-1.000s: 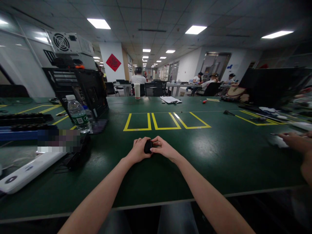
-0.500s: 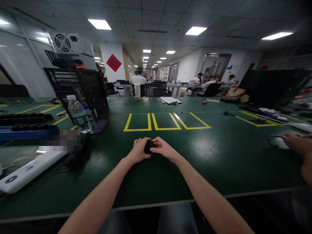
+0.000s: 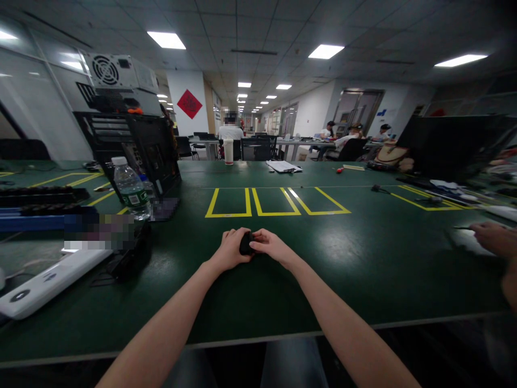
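A small black rounded object (image 3: pixel 245 244) is held between my two hands, low over the green table (image 3: pixel 242 302); its exact kind does not show. My left hand (image 3: pixel 232 249) wraps it from the left, thumb along the near side. From the right, my right hand (image 3: pixel 269 245) pinches its edge with thumb and fingers. The fingers cover much of the object. Just beyond the hands, yellow tape outlines (image 3: pixel 277 213) mark several shapes on the tabletop.
At left stand a water bottle (image 3: pixel 131 191), a computer case (image 3: pixel 151 156) and a white power strip (image 3: pixel 52 283). A white cup (image 3: pixel 228 152) and a clipboard (image 3: pixel 284 166) are at the far edge. Another person's hand (image 3: pixel 495 237) works at far right.
My hands keep nearly the same grip and place on the black object. The other person's hand at far right has shifted slightly.
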The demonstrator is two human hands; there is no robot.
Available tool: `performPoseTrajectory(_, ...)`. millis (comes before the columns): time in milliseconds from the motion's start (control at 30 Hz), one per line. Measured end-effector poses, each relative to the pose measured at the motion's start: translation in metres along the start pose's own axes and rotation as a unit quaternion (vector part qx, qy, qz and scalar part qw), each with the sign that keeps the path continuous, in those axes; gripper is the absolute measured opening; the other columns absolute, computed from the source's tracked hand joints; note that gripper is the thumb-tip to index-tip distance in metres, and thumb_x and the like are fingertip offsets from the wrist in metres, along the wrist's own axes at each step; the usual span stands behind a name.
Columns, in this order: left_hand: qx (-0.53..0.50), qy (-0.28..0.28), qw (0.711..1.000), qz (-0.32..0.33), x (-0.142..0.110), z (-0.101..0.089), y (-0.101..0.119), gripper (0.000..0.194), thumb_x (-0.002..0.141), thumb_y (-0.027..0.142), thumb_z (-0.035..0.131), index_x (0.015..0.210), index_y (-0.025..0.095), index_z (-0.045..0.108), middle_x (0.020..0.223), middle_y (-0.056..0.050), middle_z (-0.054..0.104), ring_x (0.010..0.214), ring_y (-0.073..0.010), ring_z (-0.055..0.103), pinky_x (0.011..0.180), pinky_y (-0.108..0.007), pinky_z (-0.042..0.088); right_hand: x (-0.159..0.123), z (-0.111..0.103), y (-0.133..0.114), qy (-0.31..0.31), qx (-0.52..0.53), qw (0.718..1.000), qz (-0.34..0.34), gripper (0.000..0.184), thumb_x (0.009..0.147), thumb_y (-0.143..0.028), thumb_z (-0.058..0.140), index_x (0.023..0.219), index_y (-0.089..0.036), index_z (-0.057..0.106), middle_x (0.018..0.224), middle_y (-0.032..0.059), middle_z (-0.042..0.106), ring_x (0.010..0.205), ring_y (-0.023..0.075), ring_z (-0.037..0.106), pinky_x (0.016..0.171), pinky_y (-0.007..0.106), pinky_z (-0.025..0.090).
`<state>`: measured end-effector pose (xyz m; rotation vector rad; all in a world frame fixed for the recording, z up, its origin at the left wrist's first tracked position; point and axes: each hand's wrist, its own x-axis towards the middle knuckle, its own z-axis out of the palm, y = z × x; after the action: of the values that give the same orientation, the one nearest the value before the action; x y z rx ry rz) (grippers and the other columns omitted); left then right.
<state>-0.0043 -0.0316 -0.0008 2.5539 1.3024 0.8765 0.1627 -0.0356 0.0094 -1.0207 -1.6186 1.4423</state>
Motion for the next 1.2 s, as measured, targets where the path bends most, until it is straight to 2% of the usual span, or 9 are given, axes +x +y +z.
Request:
performPoseTrajectory(100,-0.003,-0.002,1.0,0.007,0.0,-0.001,0.0,0.056,0.058,0.028,0.064,0.108,0.022,0.04,0.098,-0.003,0.052,0.089,-0.0226,0.047,0.083,-0.037,0.03,-0.004,-0.001,-0.004,-0.004,-0.013,1.0,-0.025,0.038,0.06,-0.028,0.068,0.091,-0.019,0.048,0.093,0.0025,0.055,0.085,0.0164,0.055,0.078,0.037,0.044)
performPoseTrajectory(233,-0.008,-0.001,1.0,0.008,-0.001,-0.003,0.001,0.056,0.059,0.03,0.064,0.108,0.022,0.039,0.098,-0.003,0.052,0.089,-0.0226,0.047,0.083,-0.037,0.03,-0.005,0.001,-0.005,0.025,-0.025,0.999,-0.038,0.03,0.066,-0.035,0.061,0.089,-0.019,0.05,0.093,0.0033,0.055,0.092,0.0172,0.052,0.079,0.036,0.043)
performPoseTrajectory(333,-0.007,-0.006,1.0,0.005,-0.001,-0.004,0.001,0.056,0.059,0.03,0.064,0.108,0.022,0.039,0.099,-0.003,0.052,0.09,-0.0227,0.047,0.084,-0.038,0.03,-0.002,0.003,-0.003,0.039,-0.016,0.999,-0.018,0.033,0.066,-0.036,0.061,0.092,-0.018,0.05,0.095,0.0046,0.055,0.093,0.0176,0.052,0.078,0.036,0.044)
performPoseTrajectory(467,-0.01,-0.01,1.0,0.001,-0.001,-0.003,0.001,0.058,0.058,0.028,0.065,0.109,0.022,0.039,0.101,-0.004,0.051,0.092,-0.0232,0.046,0.084,-0.038,0.03,0.0,0.001,-0.001,0.021,0.0,1.0,0.021,0.036,0.067,-0.035,0.06,0.096,-0.017,0.05,0.101,0.0074,0.054,0.093,0.0183,0.052,0.079,0.036,0.045)
performPoseTrajectory(667,-0.02,-0.016,1.0,-0.01,-0.001,-0.005,0.003,0.055,0.059,0.029,0.064,0.108,0.023,0.041,0.1,-0.003,0.052,0.091,-0.0238,0.047,0.083,-0.039,0.03,-0.006,-0.001,-0.007,-0.014,0.001,1.0,-0.013,0.038,0.061,-0.027,0.067,0.093,-0.02,0.048,0.094,0.0025,0.054,0.086,0.0162,0.055,0.079,0.036,0.044)
performPoseTrajectory(800,-0.026,-0.014,0.999,-0.013,0.0,-0.004,0.004,0.056,0.059,0.03,0.065,0.109,0.023,0.04,0.101,-0.003,0.052,0.092,-0.0236,0.047,0.083,-0.038,0.03,-0.006,0.002,-0.007,0.015,0.0,1.0,-0.019,0.03,0.068,-0.034,0.06,0.091,-0.019,0.049,0.094,0.0035,0.055,0.091,0.0167,0.053,0.08,0.036,0.044)
performPoseTrajectory(933,-0.009,-0.005,1.0,-0.004,0.0,-0.001,0.001,0.057,0.057,0.029,0.066,0.108,0.022,0.04,0.099,-0.003,0.053,0.09,-0.0232,0.047,0.083,-0.038,0.03,0.001,0.002,0.0,0.032,0.001,0.999,-0.003,0.035,0.066,-0.033,0.062,0.095,-0.018,0.049,0.096,0.0051,0.054,0.092,0.0178,0.052,0.079,0.036,0.044)
performPoseTrajectory(1033,-0.004,-0.002,1.0,-0.001,0.001,0.0,0.0,0.058,0.056,0.028,0.066,0.108,0.021,0.04,0.099,-0.004,0.053,0.09,-0.0232,0.047,0.083,-0.037,0.03,0.003,0.0,0.003,0.015,0.001,1.0,0.003,0.035,0.066,-0.032,0.061,0.096,-0.016,0.05,0.098,0.0064,0.054,0.092,0.0178,0.053,0.081,0.037,0.043)
performPoseTrajectory(1200,-0.012,-0.012,1.0,-0.007,0.0,-0.003,0.003,0.057,0.057,0.028,0.065,0.108,0.022,0.04,0.099,-0.003,0.053,0.09,-0.0235,0.047,0.083,-0.038,0.03,-0.005,-0.001,-0.005,-0.011,0.006,1.0,-0.019,0.039,0.06,-0.026,0.068,0.093,-0.019,0.048,0.093,0.0025,0.055,0.088,0.0166,0.055,0.08,0.037,0.043)
